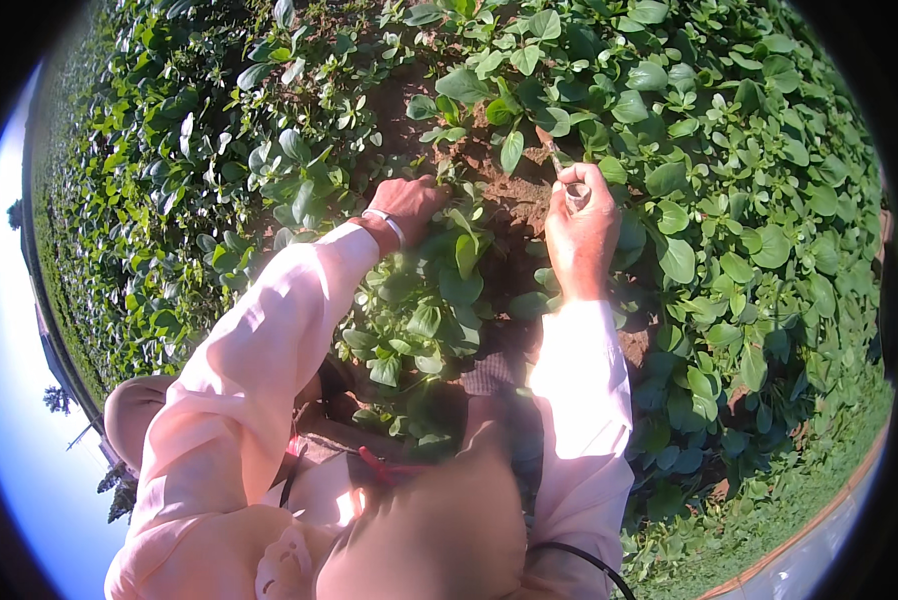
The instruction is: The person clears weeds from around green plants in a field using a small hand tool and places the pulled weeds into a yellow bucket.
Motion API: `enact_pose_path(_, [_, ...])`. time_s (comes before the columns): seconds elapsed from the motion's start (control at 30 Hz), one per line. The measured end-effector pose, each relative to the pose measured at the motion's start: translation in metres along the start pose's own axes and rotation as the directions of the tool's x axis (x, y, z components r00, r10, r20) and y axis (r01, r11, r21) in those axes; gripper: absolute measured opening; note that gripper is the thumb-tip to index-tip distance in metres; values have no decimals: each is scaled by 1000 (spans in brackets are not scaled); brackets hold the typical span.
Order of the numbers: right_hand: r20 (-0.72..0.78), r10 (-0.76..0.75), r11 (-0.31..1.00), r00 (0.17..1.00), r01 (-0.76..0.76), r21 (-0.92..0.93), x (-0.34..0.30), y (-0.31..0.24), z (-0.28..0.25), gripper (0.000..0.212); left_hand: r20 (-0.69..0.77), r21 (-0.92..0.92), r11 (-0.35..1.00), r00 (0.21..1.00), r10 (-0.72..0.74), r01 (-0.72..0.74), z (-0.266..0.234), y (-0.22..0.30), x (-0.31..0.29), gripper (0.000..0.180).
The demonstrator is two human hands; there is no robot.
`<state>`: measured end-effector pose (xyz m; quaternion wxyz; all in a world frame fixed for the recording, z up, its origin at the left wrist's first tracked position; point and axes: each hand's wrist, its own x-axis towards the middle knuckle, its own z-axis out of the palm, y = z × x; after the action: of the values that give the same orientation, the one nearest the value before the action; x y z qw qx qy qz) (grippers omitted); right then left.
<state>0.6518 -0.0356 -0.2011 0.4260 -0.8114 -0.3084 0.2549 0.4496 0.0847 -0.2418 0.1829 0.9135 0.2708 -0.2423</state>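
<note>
My right hand (pixel 581 232) is closed round a small hand tool. The tool's thin, brownish blade or shaft (pixel 549 145) slants up and left from my fist, over bare soil and leaves. A round, pale end shows at my curled fingers; most of the handle is hidden, so the tool's exact kind is unclear. My left hand (pixel 414 207), with a white band at the wrist, reaches low among the plants, fingers curled downward near the soil. What those fingers hold, if anything, is hidden. Broad-leaved green plants (pixel 459 265) grow just below and between both hands.
Reddish-brown soil (pixel 514 195) shows in a gap between my hands. Dense leafy plants (pixel 759 250) stand to the right and more (pixel 169 150) to the left. My bent knee (pixel 439 525) fills the lower middle. A pale strip (pixel 819 550) edges the field at lower right.
</note>
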Motion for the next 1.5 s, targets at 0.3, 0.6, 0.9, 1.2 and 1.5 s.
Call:
enact_pose_path(0.3, [10,26,996,1000,-25,-81,50,-4,38,20,-272,190,968,939,212,-163,-74,25,12,53])
enact_pose_path(0.6, [97,-11,999,995,16,-52,16,3,4,18,-103,334,941,995,-10,44,-137,20,145,34])
enact_pose_path(0.9, [5,40,991,999,-40,127,-41,5,-36,21,-474,-249,968,869,-139,20,-111,-38,90,38])
enact_pose_path(1.2, [128,-36,999,991,32,30,-46,-8,-13,25,-637,-225,974,757,-144,-4,-12,-122,-75,51])
enact_pose_path(1.5, [38,-41,999,998,42,-29,-31,-9,40,31,-333,-290,951,920,-206,108,-50,-65,-85,32])
